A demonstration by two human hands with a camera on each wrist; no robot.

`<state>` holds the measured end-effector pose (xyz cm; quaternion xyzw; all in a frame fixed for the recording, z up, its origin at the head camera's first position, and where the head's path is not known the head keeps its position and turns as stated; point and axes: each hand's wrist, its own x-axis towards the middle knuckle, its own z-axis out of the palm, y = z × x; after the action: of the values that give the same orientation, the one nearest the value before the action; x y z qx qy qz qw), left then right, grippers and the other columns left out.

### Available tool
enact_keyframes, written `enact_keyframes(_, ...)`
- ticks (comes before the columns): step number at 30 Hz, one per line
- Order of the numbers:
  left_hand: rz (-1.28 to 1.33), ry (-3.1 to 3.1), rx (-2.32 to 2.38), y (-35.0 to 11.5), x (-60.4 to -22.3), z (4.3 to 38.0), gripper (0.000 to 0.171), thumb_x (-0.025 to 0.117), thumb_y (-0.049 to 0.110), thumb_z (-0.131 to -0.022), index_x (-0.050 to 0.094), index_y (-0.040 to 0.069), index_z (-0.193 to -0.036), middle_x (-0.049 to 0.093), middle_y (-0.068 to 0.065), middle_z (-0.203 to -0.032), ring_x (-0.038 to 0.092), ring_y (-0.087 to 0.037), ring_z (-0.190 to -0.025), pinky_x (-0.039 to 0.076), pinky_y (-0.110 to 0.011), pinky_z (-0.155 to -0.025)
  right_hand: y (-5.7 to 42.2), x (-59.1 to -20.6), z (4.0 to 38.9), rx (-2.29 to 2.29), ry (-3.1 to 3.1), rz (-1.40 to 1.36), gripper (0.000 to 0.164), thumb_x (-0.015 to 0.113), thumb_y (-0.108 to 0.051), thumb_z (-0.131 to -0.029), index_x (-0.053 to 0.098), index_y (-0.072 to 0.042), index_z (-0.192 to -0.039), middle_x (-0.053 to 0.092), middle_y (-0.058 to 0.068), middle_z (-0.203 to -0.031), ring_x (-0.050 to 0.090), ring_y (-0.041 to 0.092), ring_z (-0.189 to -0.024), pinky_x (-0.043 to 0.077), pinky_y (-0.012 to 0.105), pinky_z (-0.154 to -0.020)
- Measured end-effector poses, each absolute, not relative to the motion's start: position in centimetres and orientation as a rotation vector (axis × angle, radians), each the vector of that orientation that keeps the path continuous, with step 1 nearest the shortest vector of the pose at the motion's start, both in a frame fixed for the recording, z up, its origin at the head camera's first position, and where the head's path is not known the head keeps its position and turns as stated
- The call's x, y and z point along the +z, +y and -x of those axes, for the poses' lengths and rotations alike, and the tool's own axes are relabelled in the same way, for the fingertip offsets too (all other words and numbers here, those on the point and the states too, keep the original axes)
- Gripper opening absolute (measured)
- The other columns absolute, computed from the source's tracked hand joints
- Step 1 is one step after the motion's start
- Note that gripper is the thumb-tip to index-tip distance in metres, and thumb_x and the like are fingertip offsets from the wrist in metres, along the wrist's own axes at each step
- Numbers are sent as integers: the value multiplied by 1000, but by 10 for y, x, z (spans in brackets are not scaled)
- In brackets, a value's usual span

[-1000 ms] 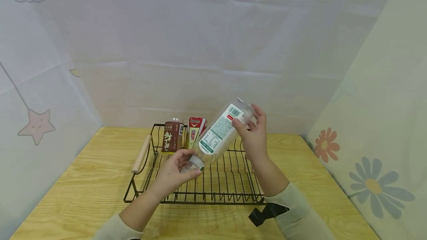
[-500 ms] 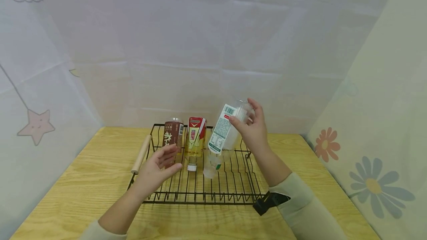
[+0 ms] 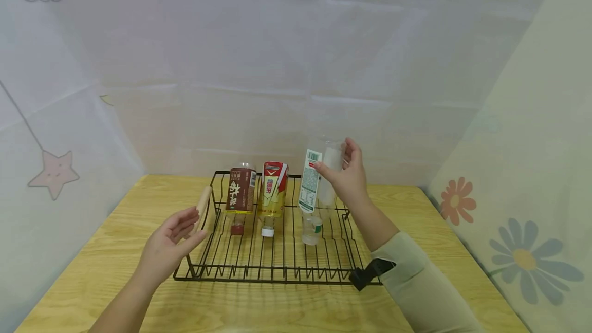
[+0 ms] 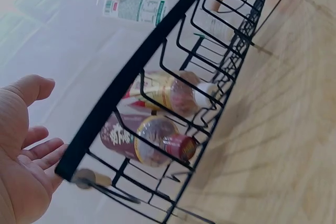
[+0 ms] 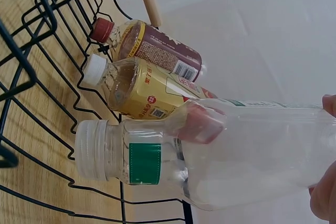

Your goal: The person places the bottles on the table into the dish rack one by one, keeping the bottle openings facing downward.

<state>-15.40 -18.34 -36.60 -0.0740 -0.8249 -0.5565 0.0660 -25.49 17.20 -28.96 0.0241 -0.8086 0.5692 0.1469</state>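
Note:
My right hand (image 3: 349,176) grips a clear plastic bottle (image 3: 321,184) near its base. The bottle is upside down, its pale cap (image 5: 92,150) low over the black wire rack (image 3: 277,280). A white label with green print runs down one side. Left of it in the rack, two more bottles stand cap-down: one with a red and yellow label (image 3: 274,189) and a white cap, the other with a brown label (image 3: 240,191) and a red cap. My left hand (image 3: 168,243) holds nothing, its fingers apart beside the rack's left end.
A wooden handle (image 3: 203,204) is fixed to the rack's left side. The rack stands on a light wood table (image 3: 106,220). Pale cloth (image 3: 296,66) hangs behind and at both sides. A black strap (image 3: 370,274) hangs from the right sleeve.
My left hand has let go of the clear bottle's neck and moved left, away from the bottles. My right hand has turned the bottle from slanting to nearly upright, cap down, into the rack.

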Motion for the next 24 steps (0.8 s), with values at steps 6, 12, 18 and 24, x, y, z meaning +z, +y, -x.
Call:
enact_keyframes(6, 152, -2593, -1544, -195, -378, 147, 69, 70, 27, -92, 39, -2, -146, 42, -25, -149, 50, -26, -133, 44, -21, -106, 170, -292, 260, 1622, -2343, -56, 100, 79, -34, -82, 14, -19, -156, 25, 12, -160, 31, 33, -145, 40, 50, -113)
enact_keyframes(12, 215, -2628, -1506, -197, -393, 143, 79, 75, 21, -87, 34, -9, -146, 32, -31, -151, 34, -52, -137, 36, -37, -112, 167, -297, 272, 1624, -2362, -23, 102, 81, -35, -80, 15, -19, -157, 26, 11, -160, 33, 35, -145, 42, 52, -111)
enact_keyframes(18, 236, -2653, -1529, -195, -400, 141, 89, 76, 23, -86, 23, -9, -151, 24, -31, -154, 33, -53, -137, 36, -16, -107, 160, -302, 281, 1615, -2374, -36, 101, 80, -34, -81, 15, -18, -156, 26, 12, -160, 32, 35, -145, 42, 53, -110)
enact_keyframes(24, 240, -2688, -1515, -193, -402, 141, 100, 78, 25, -83, 15, -6, -154, 17, -33, -157, 33, -57, -135, 33, -59, -107, 155, -306, 289, 1632, -2374, -45, 101, 79, -34, -82, 14, -17, -156, 25, 12, -160, 33, 34, -144, 46, 52, -106)
